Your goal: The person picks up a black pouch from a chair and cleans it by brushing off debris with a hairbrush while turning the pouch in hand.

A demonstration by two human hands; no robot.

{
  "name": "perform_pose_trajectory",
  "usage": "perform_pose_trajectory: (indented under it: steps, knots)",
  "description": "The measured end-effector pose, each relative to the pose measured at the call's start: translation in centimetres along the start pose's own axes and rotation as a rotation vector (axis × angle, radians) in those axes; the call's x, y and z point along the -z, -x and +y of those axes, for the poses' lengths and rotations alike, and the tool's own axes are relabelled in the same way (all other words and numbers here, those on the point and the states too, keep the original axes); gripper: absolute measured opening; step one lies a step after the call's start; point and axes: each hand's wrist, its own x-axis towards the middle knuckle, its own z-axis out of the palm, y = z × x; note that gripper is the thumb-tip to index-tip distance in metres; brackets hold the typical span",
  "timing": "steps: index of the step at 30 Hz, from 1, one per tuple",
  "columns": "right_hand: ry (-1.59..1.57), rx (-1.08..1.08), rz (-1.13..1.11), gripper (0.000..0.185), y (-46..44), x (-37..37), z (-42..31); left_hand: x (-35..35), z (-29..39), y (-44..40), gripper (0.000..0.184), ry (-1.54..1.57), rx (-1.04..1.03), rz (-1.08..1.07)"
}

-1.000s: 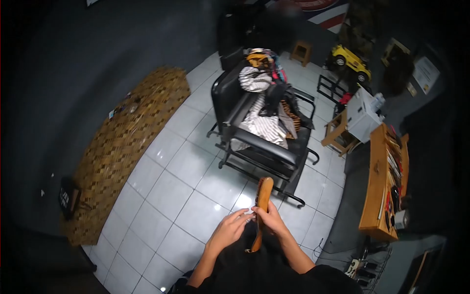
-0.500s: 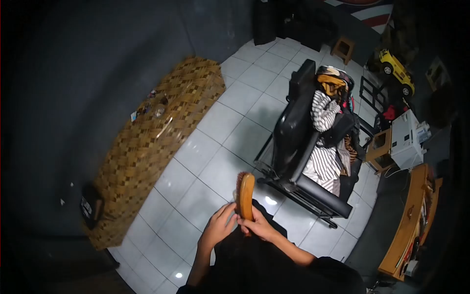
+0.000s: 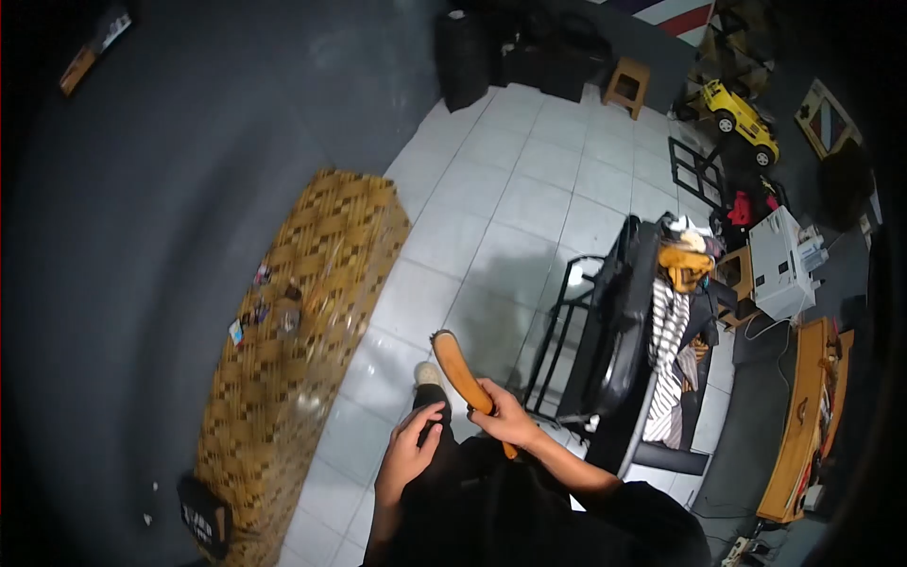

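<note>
A curved wooden brush (image 3: 457, 367) is gripped by my right hand (image 3: 505, 418), its smooth tan back turned up toward me. Its bristles mostly face away, with only a few dark tips at the far end. The brush slants forward and to the left, and its handle end sticks out below the fist. Close beside it, my left hand (image 3: 414, 448) hangs apart from the brush, fingers loosely bent and holding nothing. Beyond the hands, a shoe (image 3: 428, 374) shows on the tiled floor (image 3: 501, 219).
To the right stands a black padded chair (image 3: 619, 326) heaped with clothes (image 3: 669, 312). A woven-patterned mat (image 3: 283, 397) with small items runs along the left wall. Farther off are a wooden stool (image 3: 627, 87), a yellow toy car (image 3: 742, 123), a white box-like appliance (image 3: 782, 265) and a wooden drawer (image 3: 798, 425).
My left hand has come away from the brush. The brush has tipped leftward, hiding most bristles. My view has shifted forward, and the chair now appears farther right and lower.
</note>
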Motion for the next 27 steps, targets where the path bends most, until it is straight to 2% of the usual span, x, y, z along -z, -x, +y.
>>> perform_pose_trajectory:
  steps: [2,5,6,9,12,16,18,20,23,26,27]
  knots:
    - [0.005,0.093,0.100,0.044,-4.7,-0.2,-0.1,2.5,-1.7,-4.8,0.031,-0.041,-0.068,-0.028]
    - [-0.004,-0.034,0.270,0.042,-10.1,-0.1,-2.4,6.5,-1.9,-11.1,0.030,-0.093,-0.184,-0.065]
    - [-0.010,-0.078,0.330,0.041,-11.8,-0.1,-3.3,7.6,-2.1,-12.7,0.030,-0.076,-0.165,-0.077]
    - [-0.049,0.121,0.446,0.041,-15.6,0.6,-3.6,9.9,-3.7,-18.8,0.029,0.009,-0.101,-0.168]
    - [-0.016,0.004,0.543,0.042,-17.7,2.1,-5.3,10.7,-3.6,-25.0,0.029,-0.056,-0.186,-0.317]
    - [-0.097,0.082,0.714,0.042,-21.7,4.5,-4.4,9.6,-3.0,-33.6,0.030,-0.052,-0.283,-0.477]
    - [-0.111,0.020,0.779,0.043,-24.0,6.9,-4.3,8.6,-2.2,-37.7,0.029,-0.033,-0.282,-0.521]
    - [-0.171,-0.096,0.810,0.043,-26.0,10.5,-5.8,7.1,-1.0,-42.0,0.029,-0.061,-0.315,-0.558]
    - [-0.296,-0.141,0.865,0.043,-28.9,16.6,-7.8,4.4,0.9,-48.9,0.029,-0.097,-0.316,-0.620]
    - [-0.223,0.020,1.084,0.042,-32.7,22.8,-5.6,-0.1,3.4,-55.9,0.029,-0.196,-0.361,-0.700]
    - [-0.282,-0.068,1.093,0.041,-32.6,24.9,-8.6,-1.8,4.1,-58.2,0.029,-0.217,-0.459,-0.709]
